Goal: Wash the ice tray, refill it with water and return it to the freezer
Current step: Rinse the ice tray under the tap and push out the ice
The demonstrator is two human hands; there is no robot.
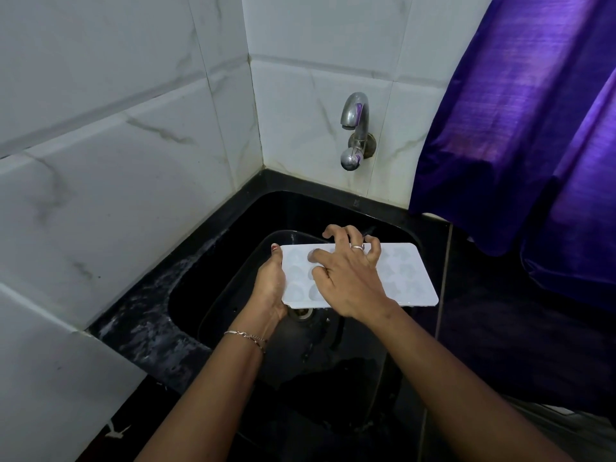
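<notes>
Held level over the black sink (213,278), white ice tray (400,278) gripped at its left end by the left hand (270,288), fingers hidden beneath, right hand (346,278) clawed over the middle cups, grasp impossible to tell.

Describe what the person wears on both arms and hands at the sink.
The left forearm and right forearm are bare, with no sleeves in view. The left hand has a thin silver chain bracelet at its wrist and a red-painted thumbnail. The right hand wears a plain silver ring on one finger.
</notes>
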